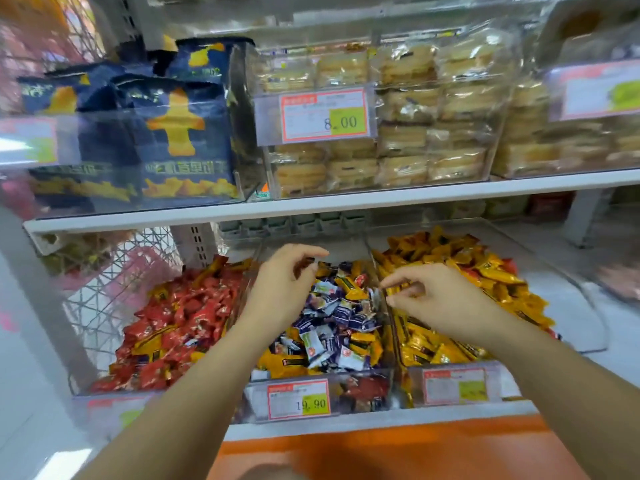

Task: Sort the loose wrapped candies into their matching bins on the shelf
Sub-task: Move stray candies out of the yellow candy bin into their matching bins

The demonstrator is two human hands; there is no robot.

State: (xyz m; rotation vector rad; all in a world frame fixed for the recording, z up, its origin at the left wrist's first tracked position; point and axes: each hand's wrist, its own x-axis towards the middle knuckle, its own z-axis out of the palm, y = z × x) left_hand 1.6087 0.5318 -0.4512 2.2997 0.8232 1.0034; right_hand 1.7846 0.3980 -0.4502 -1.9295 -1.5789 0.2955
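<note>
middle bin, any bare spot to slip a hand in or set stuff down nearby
Bare room: the back of the middle bin, between the candy heap and its rear wall, and the white shelf right of the yellow-candy bin. Crowded: the red-candy bin and yellow one are heaped, and the left hand and right hand hang over the middle heap.

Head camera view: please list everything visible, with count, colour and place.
Red candies: many, red with some yellow, lower left.
Mixed candies: many, purple, white and yellow, lower centre.
Yellow candies: many, yellow-orange, lower right.
Snack bags: several, dark blue with yellow, upper left.
Wrapped pastries: many, pale golden, upper centre and right.
Price tags: several, red-framed, on the fronts.
Left hand: one, fingers curled, above mixed candies.
Right hand: one, fingers curled, beside yellow candies.
</note>
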